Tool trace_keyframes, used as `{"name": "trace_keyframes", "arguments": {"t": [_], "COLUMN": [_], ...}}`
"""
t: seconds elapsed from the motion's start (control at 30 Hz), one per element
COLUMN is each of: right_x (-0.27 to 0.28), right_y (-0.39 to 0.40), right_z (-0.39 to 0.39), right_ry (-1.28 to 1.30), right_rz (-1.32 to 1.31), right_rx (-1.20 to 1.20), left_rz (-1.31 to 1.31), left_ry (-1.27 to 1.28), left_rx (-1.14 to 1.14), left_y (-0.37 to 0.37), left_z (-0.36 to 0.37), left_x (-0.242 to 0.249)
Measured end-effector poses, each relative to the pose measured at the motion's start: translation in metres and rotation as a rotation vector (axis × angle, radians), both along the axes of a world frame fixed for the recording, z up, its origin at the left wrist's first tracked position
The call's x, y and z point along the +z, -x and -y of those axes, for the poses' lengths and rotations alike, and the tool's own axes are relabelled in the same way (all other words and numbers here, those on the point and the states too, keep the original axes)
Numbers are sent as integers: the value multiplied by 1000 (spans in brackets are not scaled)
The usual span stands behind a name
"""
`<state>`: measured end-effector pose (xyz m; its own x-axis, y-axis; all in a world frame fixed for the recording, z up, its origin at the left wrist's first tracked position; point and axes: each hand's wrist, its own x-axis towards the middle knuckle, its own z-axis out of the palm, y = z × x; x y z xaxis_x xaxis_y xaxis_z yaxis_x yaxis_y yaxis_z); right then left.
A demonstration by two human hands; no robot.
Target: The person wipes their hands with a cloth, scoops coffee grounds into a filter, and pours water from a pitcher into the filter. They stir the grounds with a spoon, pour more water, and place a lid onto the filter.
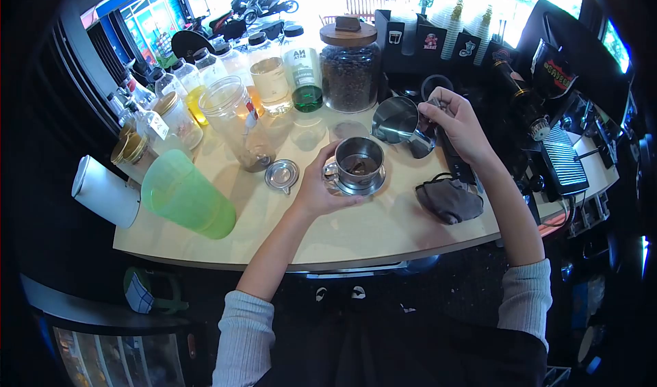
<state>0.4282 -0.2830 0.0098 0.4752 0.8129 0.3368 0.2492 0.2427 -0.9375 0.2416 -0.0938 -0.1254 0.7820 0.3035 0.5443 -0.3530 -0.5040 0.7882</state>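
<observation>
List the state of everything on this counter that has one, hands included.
Metal cup, open
Steel pitcher, open, tilted
Left hand, curled around metal cup
Right hand, gripping steel pitcher
Small metal lid, lying loose
Bean jar, lidded
Clear jar, open
Green tumbler, open
Dark cloth, bunched up

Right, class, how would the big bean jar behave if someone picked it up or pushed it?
The jar is probably heavy, since dark beans fill most of it. Its smooth, clear side could be slippery and, if glass, may break when dropped. Its broad body suggests it would resist tipping.
</observation>
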Motion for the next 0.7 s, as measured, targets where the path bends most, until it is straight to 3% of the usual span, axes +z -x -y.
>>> {"name": "trace_keyframes", "arguments": {"t": [0.4, 0.7], "right_x": [11, 15], "right_y": [4, 9], "right_z": [-11, -7], "right_ry": [88, 61], "right_rz": [236, 204], "right_rx": [-2, -17], "left_rz": [17, 16], "left_ry": [71, 51], "left_rx": [-32, -27], "left_y": [-3, 0], "left_z": [1, 4], "left_x": [-3, 4]}}
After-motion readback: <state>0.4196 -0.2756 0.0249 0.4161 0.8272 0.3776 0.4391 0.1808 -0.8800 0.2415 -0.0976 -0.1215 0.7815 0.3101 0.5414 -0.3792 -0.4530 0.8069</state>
